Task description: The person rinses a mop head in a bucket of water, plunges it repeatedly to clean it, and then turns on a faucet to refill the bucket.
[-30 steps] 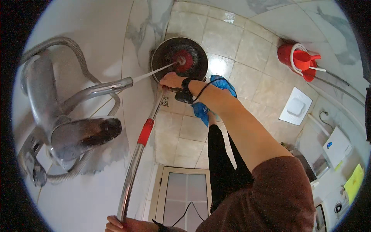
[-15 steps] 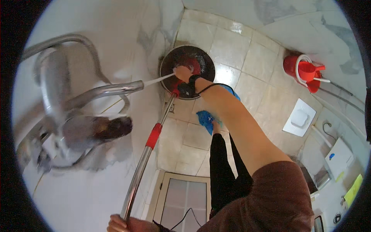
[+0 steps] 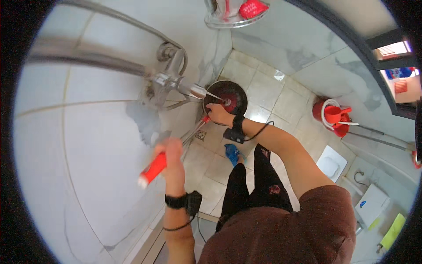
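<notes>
My left hand (image 3: pixel 172 160) is wrapped round the red grip of a long metal mop pole (image 3: pixel 189 135), close to its white-tipped end; motion blurs it a little. Sloping down and away, the pole reaches a dark round basin (image 3: pixel 239 90) on the floor. At the basin's near left rim, my right hand (image 3: pixel 220 114) is closed round the pole's lower red end. Inside the basin a red round piece with a pale centre (image 3: pixel 227 102) shows, probably the mop head. A thin stream of water runs into it from a chrome faucet (image 3: pixel 191 88).
Left, a tiled wall (image 3: pixel 101 145) carries the faucet pipes. A corner shelf (image 3: pixel 235 23) juts out above. Red buckets (image 3: pixel 321 110) with long-handled tools stand at the right, near a white squat toilet (image 3: pixel 332 163). A floor drain (image 3: pixel 200 134) lies beside the basin.
The view has shifted, bringing the shelf and my whole left forearm into sight. My left hand has come up and forward with the pole's end. My right hand has moved from the water stream to the rim.
</notes>
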Demonstrator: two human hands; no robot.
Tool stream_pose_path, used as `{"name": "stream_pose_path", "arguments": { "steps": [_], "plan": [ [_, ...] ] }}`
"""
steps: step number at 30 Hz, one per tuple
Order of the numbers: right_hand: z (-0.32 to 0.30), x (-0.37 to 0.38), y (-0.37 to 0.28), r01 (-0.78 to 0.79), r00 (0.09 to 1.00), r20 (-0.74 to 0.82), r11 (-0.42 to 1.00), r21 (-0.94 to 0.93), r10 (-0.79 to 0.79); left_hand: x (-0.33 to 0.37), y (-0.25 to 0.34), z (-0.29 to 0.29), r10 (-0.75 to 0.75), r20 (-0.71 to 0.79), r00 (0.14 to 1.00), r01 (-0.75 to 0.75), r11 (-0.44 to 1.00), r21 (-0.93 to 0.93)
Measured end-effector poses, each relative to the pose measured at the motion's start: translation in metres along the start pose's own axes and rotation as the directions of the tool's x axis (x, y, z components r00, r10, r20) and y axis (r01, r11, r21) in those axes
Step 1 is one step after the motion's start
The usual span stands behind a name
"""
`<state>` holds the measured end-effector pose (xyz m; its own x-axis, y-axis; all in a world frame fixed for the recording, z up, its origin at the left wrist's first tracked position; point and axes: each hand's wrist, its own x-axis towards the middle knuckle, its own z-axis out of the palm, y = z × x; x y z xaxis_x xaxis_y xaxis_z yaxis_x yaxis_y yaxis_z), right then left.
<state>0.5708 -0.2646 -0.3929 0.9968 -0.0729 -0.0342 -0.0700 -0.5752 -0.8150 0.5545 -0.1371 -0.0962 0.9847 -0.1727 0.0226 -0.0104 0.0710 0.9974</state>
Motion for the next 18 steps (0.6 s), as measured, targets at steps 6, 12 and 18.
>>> {"name": "stream_pose_path", "arguments": {
  "steps": [6,12,18],
  "plan": [
    [-0.145,-0.051,-0.151,0.077,0.996,-0.065,0.966,0.245,-0.063,0.016,-0.014,0.027,0.006,0.342,0.94,-0.016,1.0,0.025],
    [-0.173,-0.067,-0.209,0.244,0.952,-0.238,0.945,0.218,-0.191,0.028,-0.013,0.049,0.234,0.487,0.842,-0.363,0.913,0.188],
    [-0.18,-0.086,-0.165,-0.057,0.901,-0.375,0.914,0.401,0.22,0.015,-0.015,0.041,0.037,0.679,0.733,-0.258,0.939,0.226]
  ]
}}
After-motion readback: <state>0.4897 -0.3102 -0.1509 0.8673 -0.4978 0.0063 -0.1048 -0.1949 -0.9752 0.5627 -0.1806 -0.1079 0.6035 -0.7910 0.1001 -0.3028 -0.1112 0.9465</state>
